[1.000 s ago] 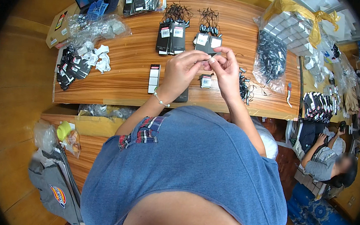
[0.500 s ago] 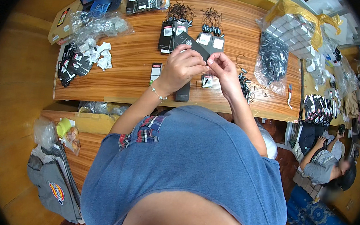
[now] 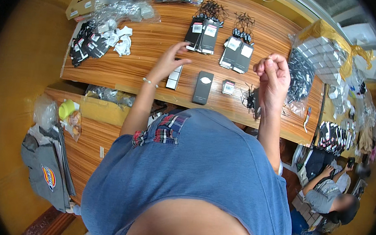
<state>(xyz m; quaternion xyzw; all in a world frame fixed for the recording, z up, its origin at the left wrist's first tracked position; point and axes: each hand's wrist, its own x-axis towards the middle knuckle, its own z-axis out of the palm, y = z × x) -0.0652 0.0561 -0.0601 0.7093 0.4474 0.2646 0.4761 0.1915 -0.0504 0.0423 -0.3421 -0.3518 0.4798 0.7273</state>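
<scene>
The left hand (image 3: 171,61) is open, reaching over the table (image 3: 147,76) toward black cards (image 3: 203,34). The right hand (image 3: 273,75) is raised near the front edge, closed; whether it holds anything I cannot tell.

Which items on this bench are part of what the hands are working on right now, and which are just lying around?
In hand:
left hand, open, reaching toward the black tagged card stacks
right hand, closed, raised above the table
long black card
small tagged packet
loose black strings

Lying about:
bag of white boxes
grey shirt
crumpled clear bags
</scene>
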